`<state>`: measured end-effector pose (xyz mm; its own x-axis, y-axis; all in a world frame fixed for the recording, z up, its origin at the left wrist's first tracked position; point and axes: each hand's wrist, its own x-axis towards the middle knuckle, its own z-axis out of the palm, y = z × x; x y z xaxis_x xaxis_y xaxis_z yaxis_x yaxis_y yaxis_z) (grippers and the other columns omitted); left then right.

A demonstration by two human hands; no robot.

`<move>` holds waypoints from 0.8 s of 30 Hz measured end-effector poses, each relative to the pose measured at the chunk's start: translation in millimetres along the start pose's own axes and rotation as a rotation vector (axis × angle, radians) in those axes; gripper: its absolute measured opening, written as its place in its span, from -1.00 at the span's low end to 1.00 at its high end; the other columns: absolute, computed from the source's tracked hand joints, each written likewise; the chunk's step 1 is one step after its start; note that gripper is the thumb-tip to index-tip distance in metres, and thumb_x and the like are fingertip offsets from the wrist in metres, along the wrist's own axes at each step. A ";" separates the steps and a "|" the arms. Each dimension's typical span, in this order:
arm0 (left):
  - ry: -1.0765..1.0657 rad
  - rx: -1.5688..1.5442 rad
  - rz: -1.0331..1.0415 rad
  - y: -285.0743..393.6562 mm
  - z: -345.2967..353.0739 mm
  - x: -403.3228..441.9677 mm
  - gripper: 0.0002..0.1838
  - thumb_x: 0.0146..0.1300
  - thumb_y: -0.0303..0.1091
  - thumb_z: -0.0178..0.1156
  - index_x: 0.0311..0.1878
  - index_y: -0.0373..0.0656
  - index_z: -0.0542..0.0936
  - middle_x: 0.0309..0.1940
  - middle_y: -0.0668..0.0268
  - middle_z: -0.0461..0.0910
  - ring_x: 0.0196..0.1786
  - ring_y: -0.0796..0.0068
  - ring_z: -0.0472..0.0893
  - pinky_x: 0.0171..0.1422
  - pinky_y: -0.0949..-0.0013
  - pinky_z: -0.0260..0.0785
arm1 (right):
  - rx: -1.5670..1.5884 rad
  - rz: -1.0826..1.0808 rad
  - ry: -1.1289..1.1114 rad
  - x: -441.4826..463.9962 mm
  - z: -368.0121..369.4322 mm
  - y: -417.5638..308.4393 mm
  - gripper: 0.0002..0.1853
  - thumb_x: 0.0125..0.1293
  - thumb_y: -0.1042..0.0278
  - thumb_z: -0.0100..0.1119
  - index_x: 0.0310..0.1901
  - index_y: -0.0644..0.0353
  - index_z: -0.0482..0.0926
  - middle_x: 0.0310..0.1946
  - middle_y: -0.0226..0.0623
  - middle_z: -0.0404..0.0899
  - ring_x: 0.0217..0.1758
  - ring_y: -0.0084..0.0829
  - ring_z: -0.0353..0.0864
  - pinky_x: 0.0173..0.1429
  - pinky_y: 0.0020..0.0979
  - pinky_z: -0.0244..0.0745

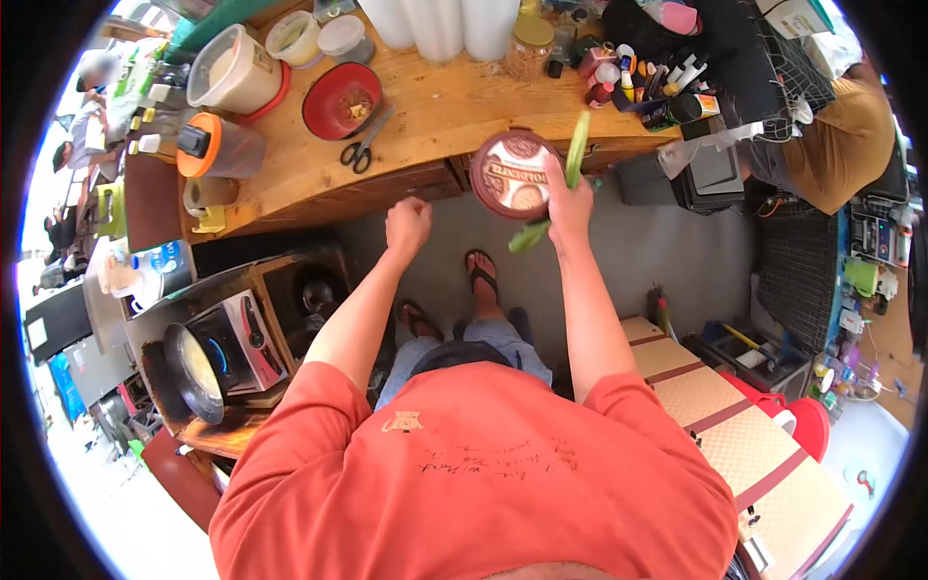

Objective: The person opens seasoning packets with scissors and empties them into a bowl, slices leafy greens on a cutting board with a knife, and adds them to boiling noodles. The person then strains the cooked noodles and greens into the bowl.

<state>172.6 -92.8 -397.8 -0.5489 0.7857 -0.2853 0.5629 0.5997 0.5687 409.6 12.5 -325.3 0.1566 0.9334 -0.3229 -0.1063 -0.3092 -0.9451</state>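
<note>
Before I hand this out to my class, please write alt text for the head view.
A person's right hand holds a round brown container and a long green stalk; the left hand is curled. Ahead, a wooden counter bears a red bowl and scissors.

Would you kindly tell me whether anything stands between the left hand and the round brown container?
Nothing visible does: only open space separates the left hand from the round brown container in the right hand.

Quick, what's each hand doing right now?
Left hand: curled closed, nothing visible in it.
Right hand: closed, holding a round brown tub and a green stalk.
</note>
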 end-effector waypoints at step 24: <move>-0.119 -1.106 -0.505 -165.9 99.3 -52.1 -0.63 0.32 -0.27 0.43 -0.44 -0.04 0.38 -0.40 0.46 0.52 -0.32 0.69 0.50 -0.33 0.49 0.37 | 0.137 0.235 0.114 76.9 56.7 386.6 -0.87 0.36 0.40 0.18 -0.33 0.25 0.55 -0.50 -0.54 0.35 -0.47 -0.57 0.33 -0.35 -0.37 0.33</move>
<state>169.2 -218.2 -553.9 -0.4613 0.5454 -0.6998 -0.5582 0.4346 0.7068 324.8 -24.9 -712.6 0.2208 0.8099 -0.5434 -0.2834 -0.4799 -0.8303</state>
